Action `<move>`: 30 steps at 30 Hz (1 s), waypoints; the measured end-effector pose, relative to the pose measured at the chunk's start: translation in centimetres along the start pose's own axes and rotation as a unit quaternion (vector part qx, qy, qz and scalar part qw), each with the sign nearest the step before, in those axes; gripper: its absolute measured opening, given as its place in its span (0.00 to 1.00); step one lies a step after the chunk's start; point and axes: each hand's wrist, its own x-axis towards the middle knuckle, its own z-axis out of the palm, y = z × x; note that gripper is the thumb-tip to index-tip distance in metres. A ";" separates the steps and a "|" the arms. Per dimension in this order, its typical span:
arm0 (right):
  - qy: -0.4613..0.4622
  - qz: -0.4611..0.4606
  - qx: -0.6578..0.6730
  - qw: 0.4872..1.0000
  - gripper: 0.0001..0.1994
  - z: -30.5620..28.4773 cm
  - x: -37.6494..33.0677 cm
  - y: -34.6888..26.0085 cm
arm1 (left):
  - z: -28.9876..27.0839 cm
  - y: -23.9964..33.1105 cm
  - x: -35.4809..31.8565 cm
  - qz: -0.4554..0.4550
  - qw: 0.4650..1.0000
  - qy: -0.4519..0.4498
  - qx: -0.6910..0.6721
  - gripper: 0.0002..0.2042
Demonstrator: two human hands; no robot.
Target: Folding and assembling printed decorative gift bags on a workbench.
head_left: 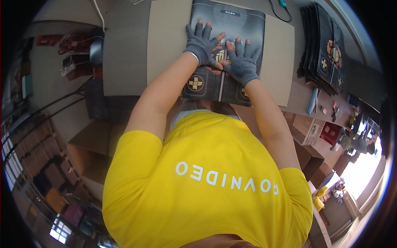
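Observation:
A black printed sheet (pixel 244 22) with gold emblems and a pale line down its middle lies on a beige board (pixel 168 37). Its near edge reaches past the board toward my body. My left hand (pixel 202 47), in a grey glove with bare fingertips, rests flat on the left half, fingers spread. Opposite it, my right hand (pixel 241 64), gloved the same way, presses flat on the right half. The thumbs come close together near the round centre emblem, which the hands partly cover. Neither hand grips anything.
A stack of similar black printed sheets (pixel 324 49) stands on the right of the grey table (pixel 124 62). Near it are a light blue strip (pixel 313 101) and scissors (pixel 335 110). A teal-handled tool (pixel 283 3) lies at the far edge. Cardboard boxes (pixel 93 138) stand below left.

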 end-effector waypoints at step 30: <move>0.198 0.095 0.106 0.970 0.42 0.4 19.1 12.4 | -3.1 2.2 1.0 0.041 0.996 -0.077 0.014 0.62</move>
